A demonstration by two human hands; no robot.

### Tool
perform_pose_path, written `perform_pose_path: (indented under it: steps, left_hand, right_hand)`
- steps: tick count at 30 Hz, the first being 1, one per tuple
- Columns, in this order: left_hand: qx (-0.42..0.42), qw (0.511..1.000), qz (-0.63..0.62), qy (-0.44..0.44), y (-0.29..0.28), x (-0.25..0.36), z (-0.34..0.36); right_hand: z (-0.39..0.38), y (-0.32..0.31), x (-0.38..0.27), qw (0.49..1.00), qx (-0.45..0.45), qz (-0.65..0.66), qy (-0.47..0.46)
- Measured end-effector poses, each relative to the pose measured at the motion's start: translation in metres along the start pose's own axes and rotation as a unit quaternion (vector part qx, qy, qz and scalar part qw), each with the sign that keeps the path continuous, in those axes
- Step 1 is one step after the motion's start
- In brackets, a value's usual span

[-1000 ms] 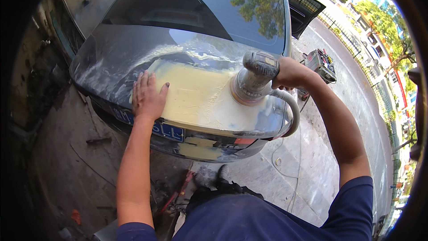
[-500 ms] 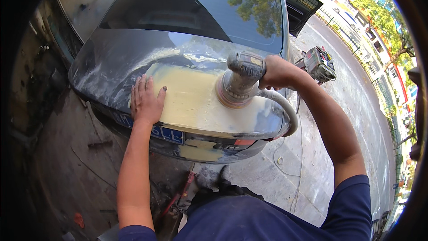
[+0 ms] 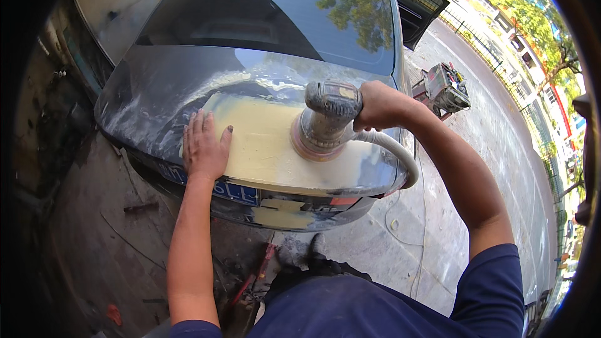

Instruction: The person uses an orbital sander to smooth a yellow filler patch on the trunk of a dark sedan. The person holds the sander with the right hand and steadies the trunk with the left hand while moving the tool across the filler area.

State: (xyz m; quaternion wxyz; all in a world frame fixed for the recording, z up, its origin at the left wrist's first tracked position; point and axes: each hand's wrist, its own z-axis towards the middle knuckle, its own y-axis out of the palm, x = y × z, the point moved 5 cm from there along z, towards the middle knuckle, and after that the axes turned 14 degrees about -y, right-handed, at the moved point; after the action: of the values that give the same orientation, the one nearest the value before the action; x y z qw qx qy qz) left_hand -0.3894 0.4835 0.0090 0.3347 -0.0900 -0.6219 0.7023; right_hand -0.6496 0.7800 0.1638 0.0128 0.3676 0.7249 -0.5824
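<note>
Right hand: the right hand is wrapped round the handle of a disc sander, fingers closed on it.
Sander axis: handle runs left to right, motor head to the left, hand at the right end; the body stands nearly upright, its round pad facing down.
Sander position: pad on the right part of a pale-yellow filler patch.
Hose: grey ribbed hose leaves below the right hand, bending right and down past the car's corner.
Left hand: the left hand lies palm down at the patch's left edge, gripping nothing; fingers nearly together, pointing toward the rear window, thumb spread.
Boot lid: dark grey boot lid, whitish smears around the filler.
Number plate: blue number plate below the lid, partly behind the left wrist.
Farther right: a cart with tools, near an open car door.
</note>
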Motion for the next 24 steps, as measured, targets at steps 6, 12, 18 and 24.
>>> perform_pose_path:
  steps: [6, 12, 18, 24]
  left_hand:
    - [0.000, 1.000, 0.005, -0.001, -0.002, 0.001, 0.000]
    - [0.006, 1.000, -0.002, 0.001, 0.000, 0.000, 0.000]
    - [0.014, 1.000, -0.004, 0.013, 0.000, -0.001, 0.001]
    - [0.016, 1.000, -0.005, 0.016, 0.003, -0.003, 0.001]
  right_hand:
    - [0.028, -0.030, 0.020, 0.992, 0.087, 0.038, 0.085]
    - [-0.021, 0.010, 0.000, 1.000, -0.004, -0.002, -0.007]
    - [0.012, -0.009, 0.003, 0.997, 0.047, 0.028, 0.056]
    - [0.002, -0.009, 0.015, 0.995, 0.059, 0.048, 0.062]
